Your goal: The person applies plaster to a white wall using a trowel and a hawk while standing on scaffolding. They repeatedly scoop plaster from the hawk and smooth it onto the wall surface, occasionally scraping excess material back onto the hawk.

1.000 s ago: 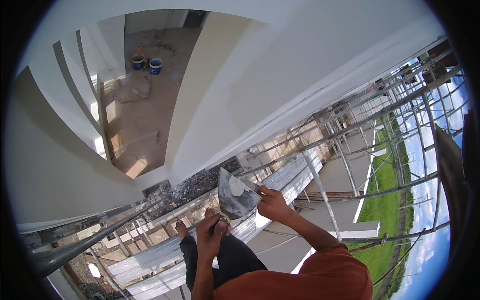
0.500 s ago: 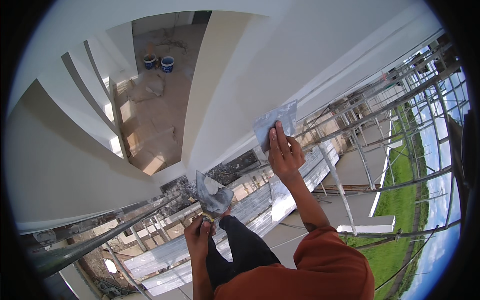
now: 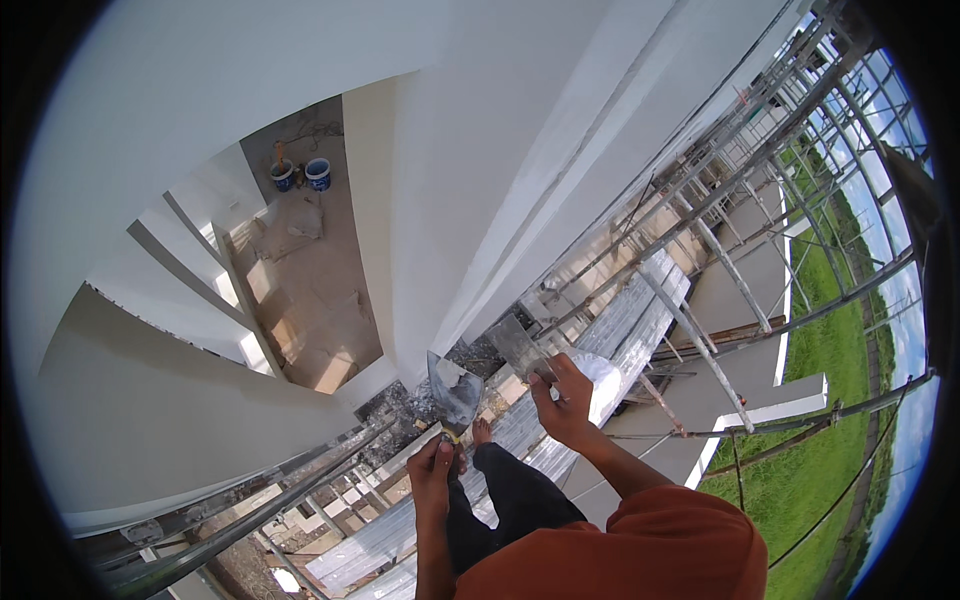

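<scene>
Low in front of me, my left hand point(image 3: 432, 472) is closed round the handle of a putty knife point(image 3: 458, 403). Its broad, grey-smeared blade points up and carries a lump of white putty point(image 3: 449, 375). My right hand point(image 3: 564, 402) grips a flat, thin metal spreading blade point(image 3: 513, 343) between thumb and fingers. That blade is slightly blurred and sits just right of the putty knife, with a gap between them. Beyond both tools rises a pale wall point(image 3: 470, 150), smooth and off-white, and neither blade touches it.
Metal scaffold planks point(image 3: 620, 330) lie under me, with a bare foot point(image 3: 482, 432) on them. Scaffold poles point(image 3: 700, 235) cross on the right; another pole point(image 3: 250, 520) runs lower left. Through a wall opening, two buckets point(image 3: 317, 174) stand on a dusty floor. Grass point(image 3: 800, 440) lies far below right.
My right hand has come down from the wall toward the putty knife, bringing the spreading blade with it. The left hand still holds the putty knife. My view has shifted.
</scene>
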The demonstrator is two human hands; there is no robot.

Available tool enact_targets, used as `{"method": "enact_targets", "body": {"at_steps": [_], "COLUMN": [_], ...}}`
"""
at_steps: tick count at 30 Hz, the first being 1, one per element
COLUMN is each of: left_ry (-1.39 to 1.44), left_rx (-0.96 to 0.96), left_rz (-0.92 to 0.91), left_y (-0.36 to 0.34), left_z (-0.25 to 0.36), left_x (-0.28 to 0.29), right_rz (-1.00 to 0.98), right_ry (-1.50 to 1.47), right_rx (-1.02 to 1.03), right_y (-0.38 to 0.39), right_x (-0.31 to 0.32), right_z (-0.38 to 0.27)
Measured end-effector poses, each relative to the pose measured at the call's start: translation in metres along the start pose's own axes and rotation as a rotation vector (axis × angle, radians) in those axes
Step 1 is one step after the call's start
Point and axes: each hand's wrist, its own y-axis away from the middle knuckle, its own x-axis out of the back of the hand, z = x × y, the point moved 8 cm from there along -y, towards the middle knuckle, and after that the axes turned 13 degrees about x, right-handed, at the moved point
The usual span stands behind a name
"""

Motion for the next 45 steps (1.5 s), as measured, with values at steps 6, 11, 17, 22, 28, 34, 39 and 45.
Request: {"method": "enact_targets", "body": {"at_steps": [6, 11, 17, 22, 28, 34, 39, 45], "left_ry": [-0.301, -0.491, -0.585, -0.855, -1.024, -0.997, -0.914, -0.907], "left_rx": [0.118, 0.095, -0.018, -0.247, -0.355, -0.268, -0.182, -0.045], "left_rz": [-0.213, -0.230, -0.098, 0.016, -0.058, -0.115, -0.119, -0.114], "left_y": [0.000, -0.010, -0.040, -0.069, -0.121, -0.174, -0.201, -0.219], "left_z": [0.001, -0.007, -0.034, -0.034, -0.045, -0.079, -0.121, -0.168], "left_x": [-0.052, -0.068, -0.055, -0.075, -0.167, -0.261, -0.297, -0.323], "right_rz": [-0.776, -1.023, -1.396, -1.010, -1.016, -0.573, -0.375, -0.277], "right_ry": [0.173, 0.536, 0.227, -0.169, -0.225, 0.089, 0.028, 0.027], "right_rx": [0.275, -0.703, -1.405, -1.646, -1.663, -1.791, -1.733, -1.639], "right_y": [0.131, 0.397, 0.672, 0.740, 0.742, 0.716, 0.687, 0.654], "right_x": [-0.024, 0.086, 0.135, 0.093, 0.106, 0.188, 0.197, 0.205], "right_z": [0.090, 0.250, 0.145, 0.061, 0.053, 0.147, 0.191, 0.231]}}
